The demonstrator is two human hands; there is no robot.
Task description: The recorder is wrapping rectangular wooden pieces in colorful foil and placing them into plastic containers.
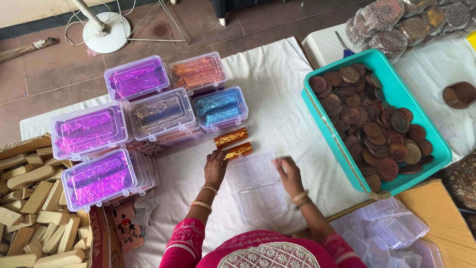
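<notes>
My left hand (215, 167) rests on the white cloth and grips an orange foil-wrapped bar (238, 150). A second orange foil bar (230, 137) lies just beyond it. My right hand (288, 172) touches the right edge of an open clear plastic box (259, 184) lying flat between my hands; its fingers look blurred. The box is empty.
Stacks of closed clear boxes with purple (89, 130), orange (198, 72), blue (220, 108) and bronze foil sit at left. A teal tub (402, 99) of brown discs stands right. A carton of tan bars (29, 208) is at left, and a carton of empty clear boxes (391, 233) at lower right.
</notes>
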